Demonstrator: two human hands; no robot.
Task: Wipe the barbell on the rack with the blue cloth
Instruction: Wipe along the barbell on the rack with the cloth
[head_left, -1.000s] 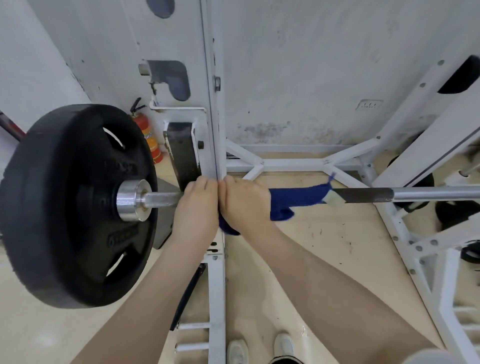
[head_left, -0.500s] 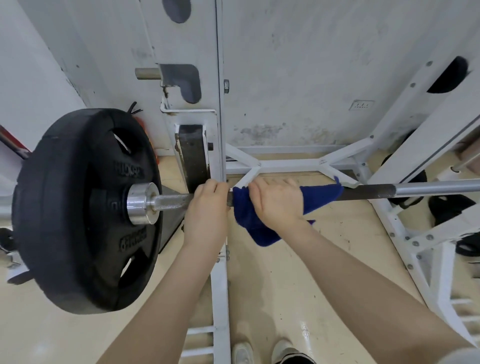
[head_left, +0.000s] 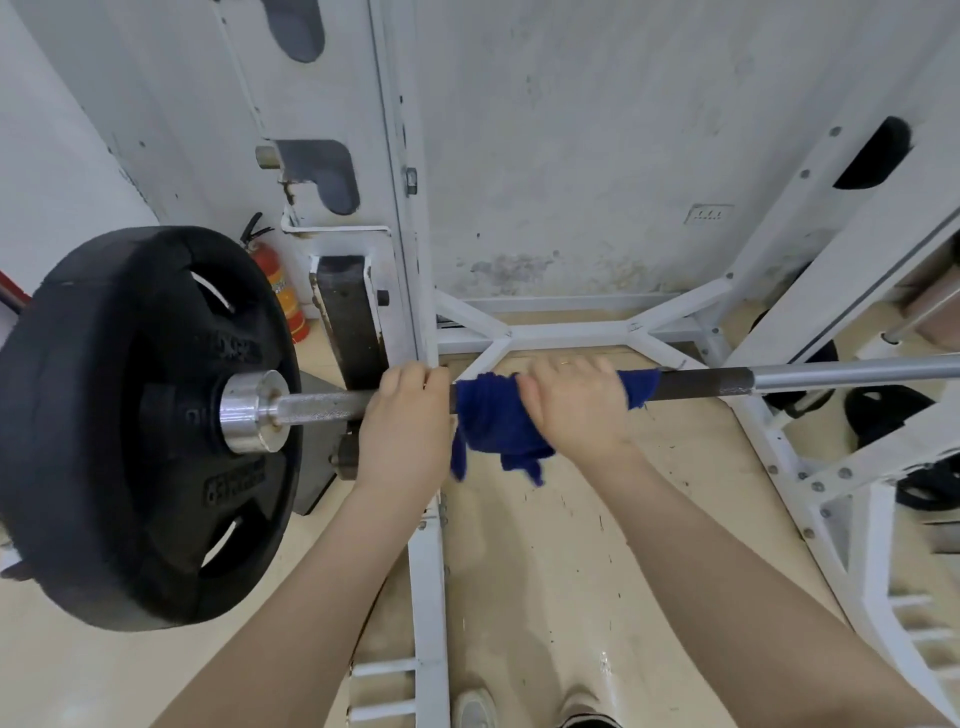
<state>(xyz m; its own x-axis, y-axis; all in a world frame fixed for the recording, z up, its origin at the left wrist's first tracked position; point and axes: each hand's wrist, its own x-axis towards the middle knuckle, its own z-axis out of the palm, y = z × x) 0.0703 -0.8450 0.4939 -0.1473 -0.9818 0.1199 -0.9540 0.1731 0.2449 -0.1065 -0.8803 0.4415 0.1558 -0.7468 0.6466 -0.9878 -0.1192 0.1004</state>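
The barbell (head_left: 810, 378) lies level across the white rack (head_left: 415, 291), its shaft running from a black weight plate (head_left: 130, 431) at the left to the right edge. The blue cloth (head_left: 493, 421) is wrapped over the shaft near the middle, with loose ends hanging below. My right hand (head_left: 576, 405) is closed over the cloth and the bar. My left hand (head_left: 402, 421) grips the bare shaft just left of the cloth, beside the rack upright.
A red fire extinguisher (head_left: 278, 291) stands by the wall behind the plate. White rack base bars (head_left: 571, 330) cross the beige floor. More black plates (head_left: 883, 410) sit at the right. My shoes (head_left: 475, 709) show at the bottom edge.
My right hand has slid the cloth to the right along the bar, away from my left hand. More cloth now hangs below the shaft. My left hand keeps its grip.
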